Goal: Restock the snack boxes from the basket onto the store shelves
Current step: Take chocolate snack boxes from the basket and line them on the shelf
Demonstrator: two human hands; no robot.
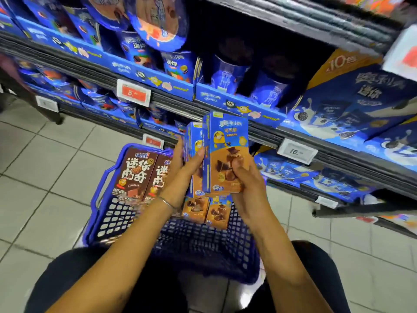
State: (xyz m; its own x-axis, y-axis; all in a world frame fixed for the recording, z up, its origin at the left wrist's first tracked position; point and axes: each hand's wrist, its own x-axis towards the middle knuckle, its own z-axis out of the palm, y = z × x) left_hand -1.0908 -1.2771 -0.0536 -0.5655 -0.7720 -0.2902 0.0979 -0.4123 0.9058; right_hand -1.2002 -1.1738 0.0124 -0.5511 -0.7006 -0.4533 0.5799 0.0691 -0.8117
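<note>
Snack boxes (228, 154) are being gripped in a small upright bunch above the basket (99, 199), fingers of the left hand (180, 175) and right hand (246, 184) curled round them. Transfer seems under way; a gap on the shelves (259, 132) is probably being sought next.

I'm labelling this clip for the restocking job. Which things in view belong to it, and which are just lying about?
Belong: left hand and right hand, both gripping the held blue-and-orange boxes; matching boxes and brown boxes in the blue basket; store shelf.

Lying about: price tag; large blue packs; blue tubs; tiled floor.
</note>
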